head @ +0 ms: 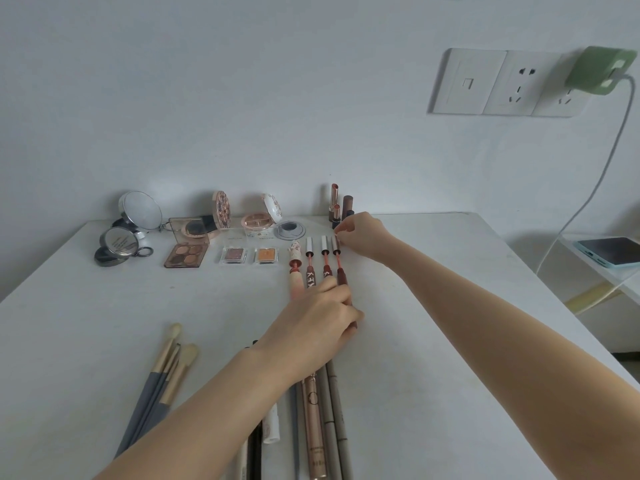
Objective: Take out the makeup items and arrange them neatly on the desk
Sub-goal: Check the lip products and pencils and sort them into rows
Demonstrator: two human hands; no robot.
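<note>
Two bare forearms reach in from the bottom edge — no sleeves, watch, bracelet or rings show on either. The left hand [317, 318] and right hand [363, 233] are slim, with short, plain fingernails — no polish can be made out. Both arms are slender and smooth.

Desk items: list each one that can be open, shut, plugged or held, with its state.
Rightmost lip gloss: open, wand out, tube and cap apart.
Left hand: grips its tube.
Right hand: pinches its cap.
Other two glosses: open, wands out.
Quad palette: lid up.
Cushion compact: open.
Lipsticks: uncapped, upright.
Green charger: plugged in.
Phone: screen dark.
</note>
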